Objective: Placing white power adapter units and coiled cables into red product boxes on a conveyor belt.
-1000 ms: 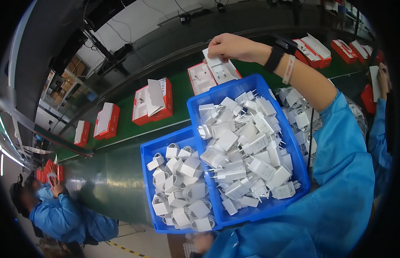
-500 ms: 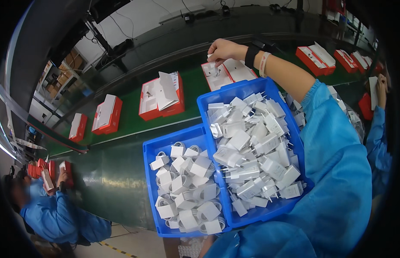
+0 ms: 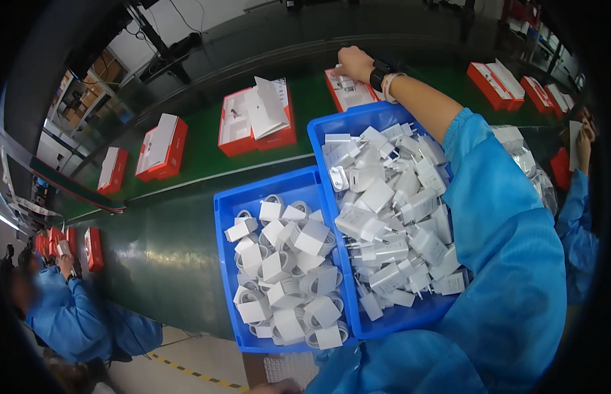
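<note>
My right hand [image 3: 354, 64] reaches over the far rim of the right-hand blue bin to an open red box [image 3: 345, 100] with a white inside. Its fingers are bent around a white plug charger [image 3: 345, 84] at the box; the hand partly covers it. The right-hand blue bin [image 3: 327, 143] is heaped with white plug chargers [image 3: 374, 197]. Beside it on the left, a lower blue bin [image 3: 221, 226] holds coiled white cables [image 3: 276, 268] with paper bands. Part of my left hand [image 3: 279, 387] shows, dark and blurred, at the lower edge, its fingers indistinct.
Further open red boxes stand along the green belt [image 3: 200, 167], the nearest box [image 3: 271, 139] with its white flap raised. Clear plastic bags [image 3: 525, 161] lie beyond my right arm. Co-workers in blue sit at the left [image 3: 75, 315] and the far right [image 3: 575, 217].
My right hand has shifted slightly right and away in the view, still at the open box. The view itself has moved. At the lower edge, my left hand appears further left.
</note>
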A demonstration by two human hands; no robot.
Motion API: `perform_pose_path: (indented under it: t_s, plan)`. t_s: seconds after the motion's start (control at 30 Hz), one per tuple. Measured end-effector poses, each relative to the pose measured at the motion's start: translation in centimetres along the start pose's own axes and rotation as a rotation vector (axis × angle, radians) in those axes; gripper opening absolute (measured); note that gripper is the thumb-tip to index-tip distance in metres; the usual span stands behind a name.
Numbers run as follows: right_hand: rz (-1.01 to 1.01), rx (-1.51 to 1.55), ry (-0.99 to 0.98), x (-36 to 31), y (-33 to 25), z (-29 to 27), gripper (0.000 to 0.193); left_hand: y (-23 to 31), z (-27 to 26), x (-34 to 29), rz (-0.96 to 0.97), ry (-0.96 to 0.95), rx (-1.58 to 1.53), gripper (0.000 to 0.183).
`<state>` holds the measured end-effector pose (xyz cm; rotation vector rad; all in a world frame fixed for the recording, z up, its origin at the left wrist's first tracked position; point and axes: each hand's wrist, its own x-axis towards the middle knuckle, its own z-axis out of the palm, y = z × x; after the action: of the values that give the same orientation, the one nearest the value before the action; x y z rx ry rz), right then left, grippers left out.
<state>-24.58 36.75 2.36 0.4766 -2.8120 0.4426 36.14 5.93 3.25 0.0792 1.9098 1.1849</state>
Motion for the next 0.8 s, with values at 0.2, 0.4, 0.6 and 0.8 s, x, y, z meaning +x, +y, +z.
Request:
perform_pose_path:
  t_s: [0.2, 0.4, 0.6, 0.8]
  plan:
    - [-0.02, -0.124, 0.039, 0.0, 0.7, 0.9, 0.039, 0.3, -7.6, -6.4, 0.368, 0.753, -0.343, 0.025]
    - [-0.044, -0.273, -0.094, 0.0, 1.5, 2.1, 0.032, -2.6, -20.6, 3.3, 0.515, 1.292, -0.198, 0.02]
    - [-0.098, -0.388, -0.287, -1.6, 2.5, 0.4, 0.024, -5.0, -28.6, 12.7, 0.412, 1.199, -0.196, 0.019]
    - [-0.507, 0.325, -0.087, -8.2, -8.1, -6.4, 0.027, -5.8, -32.7, 19.0, 0.45, 1.143, 0.083, 0.023]
